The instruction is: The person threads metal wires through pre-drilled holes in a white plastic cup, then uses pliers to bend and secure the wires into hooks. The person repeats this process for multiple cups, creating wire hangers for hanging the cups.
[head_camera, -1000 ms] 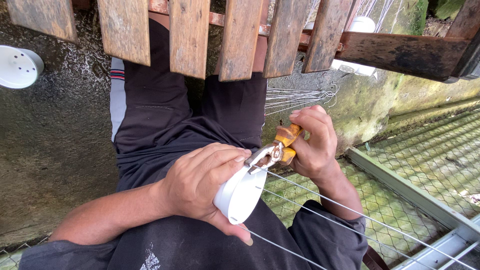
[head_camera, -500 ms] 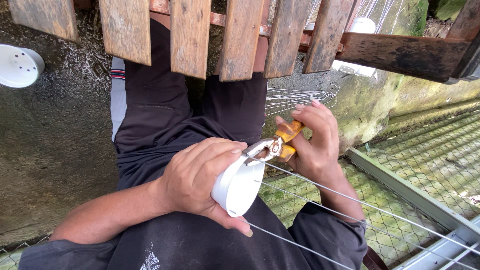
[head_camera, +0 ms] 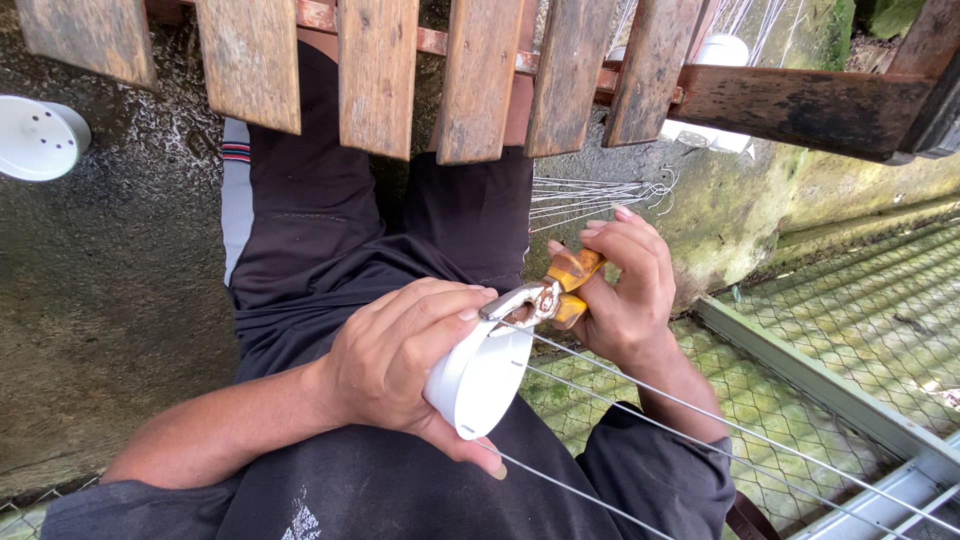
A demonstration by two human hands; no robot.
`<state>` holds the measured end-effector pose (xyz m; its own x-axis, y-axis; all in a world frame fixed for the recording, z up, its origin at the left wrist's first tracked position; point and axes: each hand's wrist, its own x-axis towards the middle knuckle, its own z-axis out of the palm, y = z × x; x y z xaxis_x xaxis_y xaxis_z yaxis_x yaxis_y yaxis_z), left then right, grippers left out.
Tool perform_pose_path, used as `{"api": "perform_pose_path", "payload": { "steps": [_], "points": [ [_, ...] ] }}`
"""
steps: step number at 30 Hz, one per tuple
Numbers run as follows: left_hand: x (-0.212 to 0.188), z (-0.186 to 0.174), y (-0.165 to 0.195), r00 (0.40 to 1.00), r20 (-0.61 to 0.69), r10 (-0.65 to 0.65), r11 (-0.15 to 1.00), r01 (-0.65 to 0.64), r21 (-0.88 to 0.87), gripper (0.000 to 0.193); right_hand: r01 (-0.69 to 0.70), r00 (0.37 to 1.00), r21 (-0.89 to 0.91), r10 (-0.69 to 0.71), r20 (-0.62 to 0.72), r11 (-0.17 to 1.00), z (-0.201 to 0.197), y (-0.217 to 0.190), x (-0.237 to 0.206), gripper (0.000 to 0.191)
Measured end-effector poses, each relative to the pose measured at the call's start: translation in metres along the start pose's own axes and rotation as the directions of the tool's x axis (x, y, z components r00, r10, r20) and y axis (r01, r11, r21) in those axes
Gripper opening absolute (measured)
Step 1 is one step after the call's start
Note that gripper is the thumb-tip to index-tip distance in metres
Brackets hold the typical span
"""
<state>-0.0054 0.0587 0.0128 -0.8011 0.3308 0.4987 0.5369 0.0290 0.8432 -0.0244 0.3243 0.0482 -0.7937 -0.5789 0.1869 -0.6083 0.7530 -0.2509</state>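
Observation:
My left hand (head_camera: 400,355) wraps around a small white plastic pot (head_camera: 480,378), held on its side over my lap. My right hand (head_camera: 625,290) grips pliers with orange handles (head_camera: 548,296); the metal jaws sit at the pot's rim, right by my left thumb. Three thin steel wires (head_camera: 700,415) run from the pot toward the lower right.
Wooden slats (head_camera: 480,75) cross the top of the view. Another white pot (head_camera: 38,138) lies on the concrete at the left. A bundle of loose wires (head_camera: 590,195) lies on the ground, and wire mesh with a metal frame (head_camera: 830,400) sits at the right.
The pot has turned slightly in my left hand and the pliers have shifted along its rim. Both hands stay in about the same place.

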Motion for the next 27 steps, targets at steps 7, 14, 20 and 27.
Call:
{"api": "perform_pose_path", "payload": {
  "steps": [7, 14, 20, 27],
  "points": [
    [0.000, 0.002, 0.001, 1.000, 0.009, 0.007, 1.000, -0.007, 0.011, 0.112, 0.048, 0.999, 0.069, -0.046, -0.027, 0.996, 0.003, 0.006, 0.001, 0.024],
    [-0.001, 0.004, 0.000, 1.000, 0.014, 0.019, 1.000, -0.019, -0.008, 0.111, 0.066, 0.998, 0.087, -0.065, -0.010, 0.994, 0.003, 0.012, -0.002, 0.024],
    [0.000, 0.002, 0.000, 1.000, 0.015, 0.004, 1.000, -0.004, -0.002, 0.111, 0.046, 0.999, 0.090, -0.044, -0.013, 0.995, 0.003, 0.012, 0.000, 0.023],
    [-0.003, 0.004, 0.002, 0.999, 0.018, -0.034, 0.999, 0.034, -0.020, 0.112, 0.051, 0.999, -0.034, -0.052, -0.015, 0.998, -0.001, 0.010, 0.000, 0.019]
  ]
}}
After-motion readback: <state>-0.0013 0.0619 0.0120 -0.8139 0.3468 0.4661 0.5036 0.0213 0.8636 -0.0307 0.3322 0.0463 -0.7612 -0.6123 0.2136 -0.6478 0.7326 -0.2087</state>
